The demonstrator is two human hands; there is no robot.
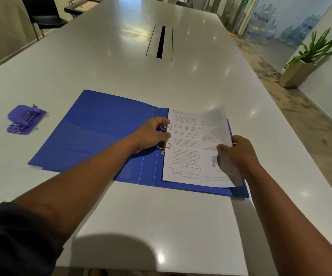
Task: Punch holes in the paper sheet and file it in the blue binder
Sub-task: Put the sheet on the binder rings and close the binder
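The blue binder (93, 134) lies open on the white table, its metal rings (165, 139) at the spine. A printed paper sheet (187, 148) rests on the binder's right half, its left edge at the rings and its right edge lifted and blurred. My left hand (151, 134) curls around the ring mechanism. My right hand (238, 154) pinches the raised right edge of the sheet. A purple hole punch (25, 119) sits on the table to the left, away from both hands.
The long white table (161, 216) has a cable slot (161, 42) in its middle. A dark chair (45, 18) stands at the far left. A potted plant (304, 62) and stacked water bottles (264, 24) stand on the floor at the right.
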